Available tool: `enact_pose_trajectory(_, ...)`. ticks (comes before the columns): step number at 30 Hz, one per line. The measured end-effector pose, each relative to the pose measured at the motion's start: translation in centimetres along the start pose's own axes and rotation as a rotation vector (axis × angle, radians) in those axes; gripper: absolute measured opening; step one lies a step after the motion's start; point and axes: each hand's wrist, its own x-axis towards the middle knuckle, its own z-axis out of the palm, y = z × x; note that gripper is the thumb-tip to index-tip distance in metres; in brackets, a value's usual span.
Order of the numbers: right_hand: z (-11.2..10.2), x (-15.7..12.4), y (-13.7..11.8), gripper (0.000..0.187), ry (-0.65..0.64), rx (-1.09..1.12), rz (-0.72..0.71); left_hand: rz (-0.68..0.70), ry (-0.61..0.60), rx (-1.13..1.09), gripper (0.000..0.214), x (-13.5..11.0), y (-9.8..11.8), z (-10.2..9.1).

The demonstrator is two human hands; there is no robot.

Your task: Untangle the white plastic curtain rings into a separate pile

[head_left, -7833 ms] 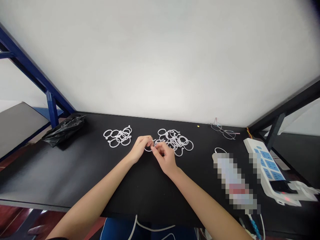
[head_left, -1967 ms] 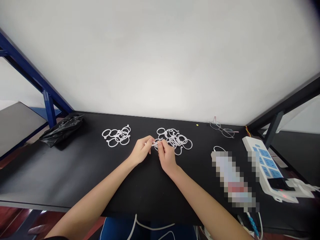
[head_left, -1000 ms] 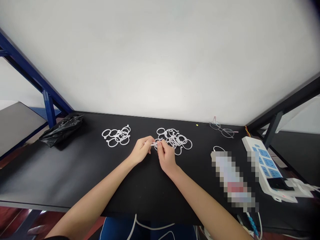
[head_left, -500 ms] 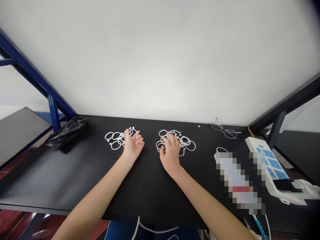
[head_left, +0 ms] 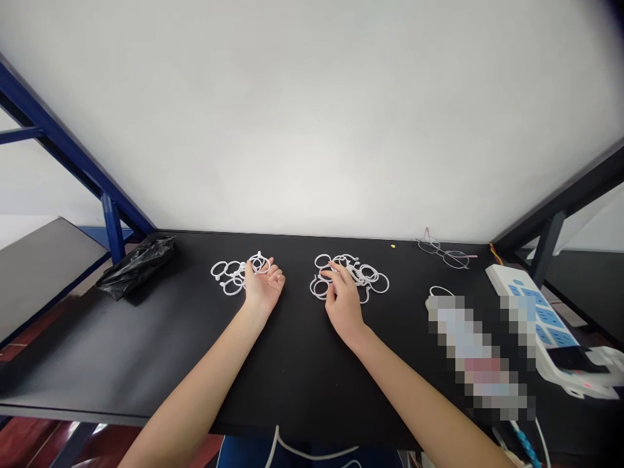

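Two groups of white plastic rings with small ball-like ends, resembling shower curtain rings, lie on the black table. My left hand (head_left: 264, 283) is turned palm up at the right side of the left group (head_left: 231, 278). Its fingers are curled, and a white ring (head_left: 266, 265) sits between the thumb and fingers. My right hand (head_left: 344, 298) is palm down over the right group (head_left: 368, 275). Its thumb and bent fingers are apart, and the fingertips touch or hover just above the rings; I cannot tell which.
A crumpled black plastic bag (head_left: 136, 266) lies at the left. To the right are eyeglasses (head_left: 443, 252), a blurred-out phone-like object (head_left: 480, 357) with a cable, and a white power strip (head_left: 536, 318). A pale wall (head_left: 312, 117) rises behind the table.
My right hand has drawn slightly back and right across its rings, fingers closer together. My left hand keeps its curled pose. The whole view has shifted a little.
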Motion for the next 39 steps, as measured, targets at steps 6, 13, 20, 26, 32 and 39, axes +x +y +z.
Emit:
enact_pose_trajectory(6, -0.2, 0.1, 0.1, 0.036, 0.005, 0.077, -0.036, -0.005, -0.033, -0.059, 0.039, -0.2, 0.3, 0.1)
enact_pose_trajectory(13, -0.3, 0.0, -0.9, 0.014, -0.007, -0.023, -0.118, 0.031, -0.027, 0.031, 0.028, 0.2, 0.2, 0.1)
enact_pose_trajectory(20, -0.2, -0.2, -1.0, 0.010, -0.140, -0.086, -0.195, 0.056, -0.178, 0.071, 0.030, -0.5, 0.5, 0.5)
enact_pose_trajectory(26, -0.2, -0.1, -0.7, 0.013, -0.218, -0.052, -0.213, 0.105, -0.241, 0.159, 0.025, -0.3, 0.9, 0.5)
enact_pose_trajectory(32, -0.1, 0.2, -0.6, 0.017, -0.224, -0.015, -0.198, 0.144, -0.317, 0.417, 0.018, 0.2, -0.1, -0.1)
enact_pose_trajectory(39, -0.7, 0.2, -0.8, 0.013, -0.047, 0.142, -0.103, 0.374, -0.327, 0.847, 0.007, -0.1, -2.3, -0.3)
